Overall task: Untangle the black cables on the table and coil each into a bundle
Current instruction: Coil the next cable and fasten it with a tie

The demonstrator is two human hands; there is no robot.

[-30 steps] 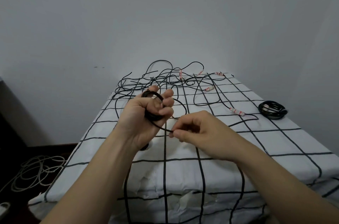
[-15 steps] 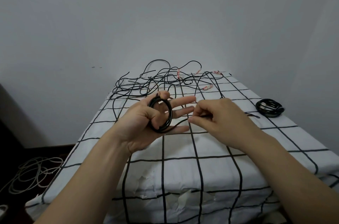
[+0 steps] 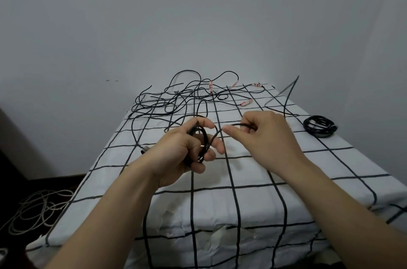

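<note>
A loose heap of pale cables (image 3: 37, 209) lies on the floor at the far left, partly cut off by the frame edge. The table (image 3: 253, 182) wears a white cloth with a black grid. Thin black cables sprawl in a tangle (image 3: 176, 101) across its far end, and a few carry pink-and-white tags. Above the table's middle, the left hand (image 3: 180, 154) curls its fingers round a small black coil (image 3: 206, 138), whose near side the palm hides. A strand (image 3: 236, 125) arcs from the coil to the right hand (image 3: 266, 136), which pinches it between thumb and fingers. Beyond that hand a blurred length of cable (image 3: 288, 94) rises, its end hard to make out. Near the right edge a black wound bundle (image 3: 320, 126) lies on the cloth.
</note>
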